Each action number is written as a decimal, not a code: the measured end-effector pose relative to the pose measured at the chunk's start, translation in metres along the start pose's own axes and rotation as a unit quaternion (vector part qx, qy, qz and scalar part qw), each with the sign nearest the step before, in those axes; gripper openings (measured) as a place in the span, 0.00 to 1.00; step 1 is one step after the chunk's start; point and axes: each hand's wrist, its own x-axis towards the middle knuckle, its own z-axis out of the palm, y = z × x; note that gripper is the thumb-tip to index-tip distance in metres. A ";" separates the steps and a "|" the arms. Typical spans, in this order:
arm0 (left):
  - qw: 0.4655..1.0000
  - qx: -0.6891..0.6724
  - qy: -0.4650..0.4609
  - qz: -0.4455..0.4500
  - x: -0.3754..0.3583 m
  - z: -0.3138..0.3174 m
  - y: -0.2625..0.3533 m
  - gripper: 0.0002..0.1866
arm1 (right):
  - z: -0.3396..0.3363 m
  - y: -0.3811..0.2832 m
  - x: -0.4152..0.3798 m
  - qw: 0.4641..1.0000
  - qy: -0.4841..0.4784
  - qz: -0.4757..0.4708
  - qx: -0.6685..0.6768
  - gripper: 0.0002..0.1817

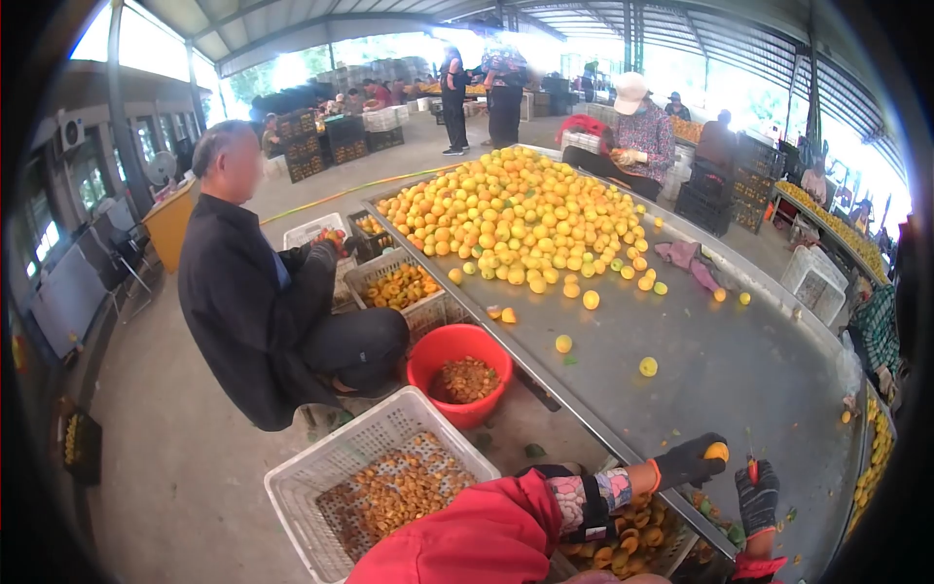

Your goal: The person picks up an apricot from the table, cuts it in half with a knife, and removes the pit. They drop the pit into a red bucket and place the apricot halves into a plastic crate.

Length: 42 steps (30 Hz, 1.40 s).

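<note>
My left hand [691, 462], in a dark glove, is closed around a yellow-orange apricot [717, 452] above the metal table [720, 360]. Just to its right, my right hand [758, 501], gloved in dark grey, grips a small red-handled tool [752, 470] whose thin tip points away from me; its exact kind is too small to make out. The tool and the apricot are apart. Below my left forearm, a crate holds halved apricots [637, 530]. A large heap of whole apricots [525, 214] covers the far part of the table.
Left of the table stand a white crate [292, 477] with pits and a red bucket [418, 365] with more pits. A seated person in dark clothes [243, 302] works beside crates of cut fruit. Across the table sits another person in a cap [652, 131]. A purple cloth [689, 261] lies there.
</note>
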 end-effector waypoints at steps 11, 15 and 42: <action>1.000 -0.029 -0.006 0.000 -0.001 -0.011 -0.010 0.26 | -0.001 0.014 0.001 0.997 -0.003 0.019 -0.073 0.23; 0.999 -0.032 -0.010 0.004 -0.004 -0.009 -0.004 0.26 | 0.004 -0.002 -0.012 0.997 0.074 0.012 0.007 0.22; 0.997 0.014 -0.077 0.011 -0.009 0.003 0.014 0.25 | -0.016 -0.053 -0.033 0.986 -0.058 0.067 0.141 0.10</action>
